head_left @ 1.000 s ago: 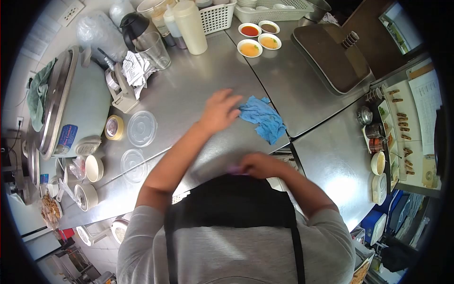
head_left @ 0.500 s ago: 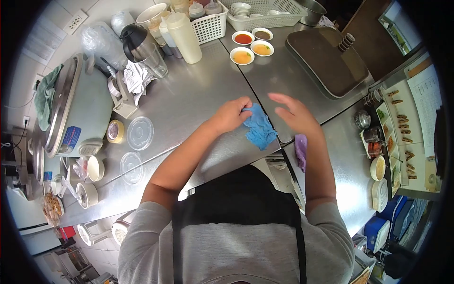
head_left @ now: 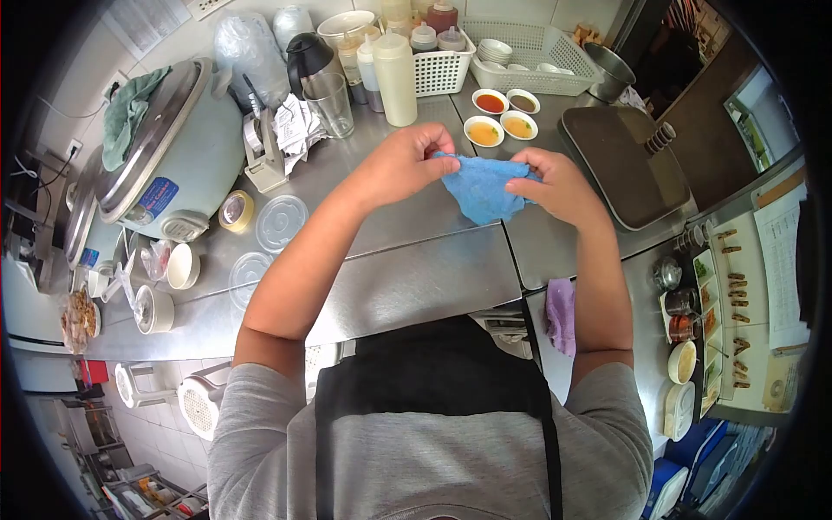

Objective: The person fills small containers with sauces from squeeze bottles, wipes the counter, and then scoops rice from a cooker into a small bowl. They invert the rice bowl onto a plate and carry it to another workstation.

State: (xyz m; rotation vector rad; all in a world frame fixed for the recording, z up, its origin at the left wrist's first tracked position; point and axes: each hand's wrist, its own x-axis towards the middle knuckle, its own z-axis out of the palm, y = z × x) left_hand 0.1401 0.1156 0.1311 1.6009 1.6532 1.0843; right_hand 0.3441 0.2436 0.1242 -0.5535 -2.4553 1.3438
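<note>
A blue cloth (head_left: pixel 485 192) is stretched between my two hands above the steel counter (head_left: pixel 390 282). My left hand (head_left: pixel 407 165) pinches its upper left corner between thumb and fingers. On the other side, my right hand (head_left: pixel 555 186) has its thumb and fingers closed on the cloth's right edge. Just beyond the cloth stand small white bowls, one with red sauce (head_left: pixel 490 102) and others with yellow liquid (head_left: pixel 483 132) or dark sauce (head_left: pixel 523 101). A purple cloth (head_left: pixel 561 316) lies near my right forearm.
Squeeze bottles (head_left: pixel 395 82), a white basket (head_left: pixel 440 73) and a glass pitcher (head_left: pixel 328 106) stand at the back. A brown tray (head_left: pixel 624 165) lies at the right. A large cooker (head_left: pixel 173 165), tape (head_left: pixel 236 211) and clear lids (head_left: pixel 282 224) are at the left.
My right hand has closed on the blue cloth's right edge. The cloth is now spread between both hands, lifted and farther forward. The head view has shifted.
</note>
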